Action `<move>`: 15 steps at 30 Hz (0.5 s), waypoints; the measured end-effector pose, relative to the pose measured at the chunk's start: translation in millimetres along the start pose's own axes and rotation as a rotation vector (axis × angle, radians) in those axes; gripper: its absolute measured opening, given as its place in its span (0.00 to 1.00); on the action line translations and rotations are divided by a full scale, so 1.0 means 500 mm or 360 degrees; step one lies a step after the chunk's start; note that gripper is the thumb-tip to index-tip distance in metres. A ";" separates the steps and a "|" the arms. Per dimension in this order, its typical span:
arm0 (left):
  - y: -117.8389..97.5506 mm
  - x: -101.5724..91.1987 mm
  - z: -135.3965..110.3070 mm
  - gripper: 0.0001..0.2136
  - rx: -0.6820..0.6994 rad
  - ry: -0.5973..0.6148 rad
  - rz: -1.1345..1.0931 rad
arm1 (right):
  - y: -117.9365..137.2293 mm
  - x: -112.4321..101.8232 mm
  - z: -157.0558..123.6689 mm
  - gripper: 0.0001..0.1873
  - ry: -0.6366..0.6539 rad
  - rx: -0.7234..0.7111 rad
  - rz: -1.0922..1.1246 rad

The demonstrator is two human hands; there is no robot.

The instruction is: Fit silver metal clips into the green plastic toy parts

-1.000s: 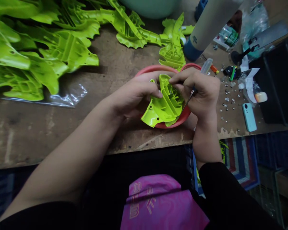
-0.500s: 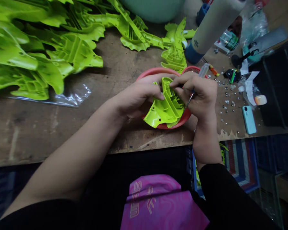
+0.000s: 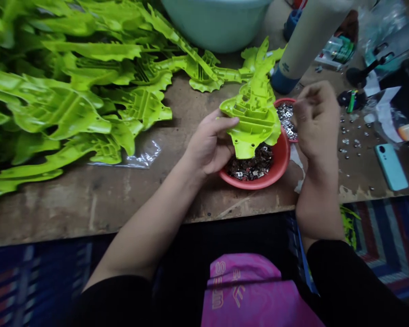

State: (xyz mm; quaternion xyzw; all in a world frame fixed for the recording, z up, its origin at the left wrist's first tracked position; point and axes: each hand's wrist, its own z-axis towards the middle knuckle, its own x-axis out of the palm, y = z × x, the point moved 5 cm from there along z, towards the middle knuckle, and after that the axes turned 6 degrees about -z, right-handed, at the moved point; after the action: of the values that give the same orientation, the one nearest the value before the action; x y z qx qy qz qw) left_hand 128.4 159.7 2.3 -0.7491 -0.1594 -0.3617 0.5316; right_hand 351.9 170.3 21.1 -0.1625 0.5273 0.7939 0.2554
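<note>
My left hand [image 3: 213, 143] grips a lime-green moulded plastic shell half [image 3: 252, 125] at its left edge, thumb on top. The shell's ribbed inside faces up, and it is tilted over a red bowl [image 3: 281, 159] of small metal parts. My right hand [image 3: 315, 120] is raised to the right of the shell, apart from it, with the fingers curled closed. Whatever those fingers hold is hidden and blurred. Just beside that hand stands a smaller red basket [image 3: 286, 120] full of small shiny metal pieces.
A heap of similar green shells [image 3: 71, 86] covers the bench's left side. Behind are a pale green basin [image 3: 218, 22] and a tall grey bottle with a blue base [image 3: 305, 45]. To the right lie loose metal bits and a light-blue phone [image 3: 391, 167].
My right hand has moved away from the shell to the right, and the slim screwdriver-like tool seen in it no longer shows. My left hand has turned the shell, uncovering the bowl's contents.
</note>
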 end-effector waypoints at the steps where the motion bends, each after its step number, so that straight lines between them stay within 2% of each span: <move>1: 0.000 -0.003 0.003 0.19 0.0040 -0.0001 -0.0001 | 0.005 0.005 -0.002 0.31 0.0072 -0.0020 -0.0010; 4: 0.005 -0.016 0.012 0.19 0.0134 -0.0016 0.0040 | 0.029 0.019 -0.012 0.23 0.0263 -0.0047 -0.0024; 8: 0.006 -0.027 0.016 0.23 0.0291 -0.0106 0.0159 | 0.060 0.013 -0.019 0.17 0.0171 -0.0022 0.0017; 11: 0.002 -0.023 0.010 0.26 0.0437 -0.0161 0.0304 | 0.080 0.019 -0.022 0.18 0.0171 0.0021 0.0061; 15: 0.004 -0.008 -0.002 0.28 0.0513 -0.0151 0.0446 | 0.094 0.040 -0.025 0.21 0.0179 0.0035 0.0108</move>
State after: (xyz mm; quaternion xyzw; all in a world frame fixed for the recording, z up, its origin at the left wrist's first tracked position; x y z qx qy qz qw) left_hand 126.5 158.7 -1.9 -0.6855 -0.1344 -0.2185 0.6814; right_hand 308.2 148.5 41.2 -0.1860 0.5546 0.7860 0.2000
